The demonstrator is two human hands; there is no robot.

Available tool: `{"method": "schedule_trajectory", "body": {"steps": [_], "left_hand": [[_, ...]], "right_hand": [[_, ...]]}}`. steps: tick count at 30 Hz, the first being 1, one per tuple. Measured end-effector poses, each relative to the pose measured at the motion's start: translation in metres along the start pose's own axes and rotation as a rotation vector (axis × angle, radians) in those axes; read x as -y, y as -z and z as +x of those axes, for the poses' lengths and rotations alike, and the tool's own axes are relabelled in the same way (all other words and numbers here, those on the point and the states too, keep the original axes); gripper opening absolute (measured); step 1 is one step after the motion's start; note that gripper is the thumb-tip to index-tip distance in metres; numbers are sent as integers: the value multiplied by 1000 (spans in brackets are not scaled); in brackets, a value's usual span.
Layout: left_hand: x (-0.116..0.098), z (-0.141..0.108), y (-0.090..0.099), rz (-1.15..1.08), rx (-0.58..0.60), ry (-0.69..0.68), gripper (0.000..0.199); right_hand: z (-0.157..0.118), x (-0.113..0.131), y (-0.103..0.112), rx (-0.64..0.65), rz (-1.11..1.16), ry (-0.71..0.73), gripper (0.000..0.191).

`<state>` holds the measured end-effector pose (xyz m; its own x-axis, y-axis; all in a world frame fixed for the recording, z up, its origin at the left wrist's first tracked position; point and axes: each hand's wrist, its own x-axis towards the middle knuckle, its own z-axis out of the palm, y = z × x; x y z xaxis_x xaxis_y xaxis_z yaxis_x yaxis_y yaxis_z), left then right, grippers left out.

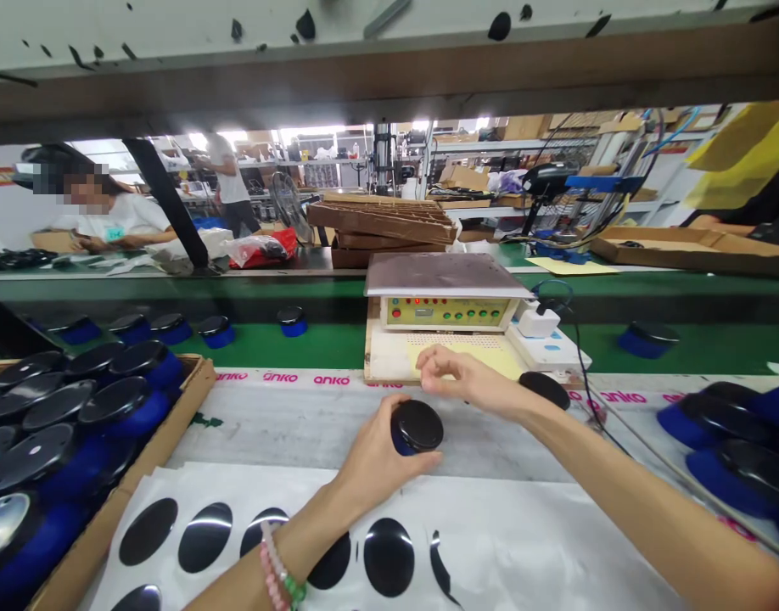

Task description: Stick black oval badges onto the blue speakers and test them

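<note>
My left hand is wrapped round a short round blue unit with a glossy black top, held above the grey bench. Just beyond it, my right hand is raised with thumb and fingers curled together in a pinch. Whether anything small sits between those fingertips cannot be made out. Under my left forearm lies a white backing sheet bearing round black stickers; my arm covers some of them. Another black-topped unit rests behind my right forearm, partly hidden.
A cardboard box full of similar units stands at left; more units are piled at right. Ahead sits a control box with buttons, beside a white power strip with cables. Units line the green belt. Other people work beyond.
</note>
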<state>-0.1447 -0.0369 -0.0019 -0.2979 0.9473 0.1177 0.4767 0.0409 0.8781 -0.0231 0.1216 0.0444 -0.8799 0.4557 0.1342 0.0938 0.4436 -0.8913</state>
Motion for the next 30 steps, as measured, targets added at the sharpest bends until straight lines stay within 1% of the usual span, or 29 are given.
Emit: {"method": "schedule_trajectory", "body": {"steps": [2,4,6,8,11,14,17,19,20,23,25,28,30], "left_hand": [[-1,-1,1,-2,-16,-7,64],[-5,-3,4,-6,-49,-16,64],[-13,-5,9,-12,-87,-39,64],[-24,-6,14,-25,-107,-85,64],[-39,-7,22,-50,-110,-157,68],[-49,-9,32,-57,-117,-198,71],[-58,-16,46,-74,-129,-283,70],[-64,-24,57,-68,-139,-341,70],[-66,-30,63,-54,-149,-345,70],[-71,-50,79,2,-220,-264,72],[-72,-67,84,21,-280,-210,69],[-74,-91,88,68,-382,-193,68],[-74,-104,97,134,-410,-228,72]], "right_hand": [[-18,7,-13,15,36,-13,27],[-29,8,-25,-36,86,-45,29],[-33,10,-34,-98,161,-80,34],[-33,16,-37,-105,243,-100,39],[-32,33,-35,-39,316,-85,40],[-30,47,-36,-21,310,-33,41],[-26,52,-43,-50,267,8,40],[-23,53,-51,-102,212,9,41],[-20,54,-55,-132,176,6,42],[-13,61,-75,-164,82,18,43],[-9,71,-91,-169,44,48,43],[-5,91,-115,-126,58,66,47],[0,98,-122,-61,97,59,48]]}}
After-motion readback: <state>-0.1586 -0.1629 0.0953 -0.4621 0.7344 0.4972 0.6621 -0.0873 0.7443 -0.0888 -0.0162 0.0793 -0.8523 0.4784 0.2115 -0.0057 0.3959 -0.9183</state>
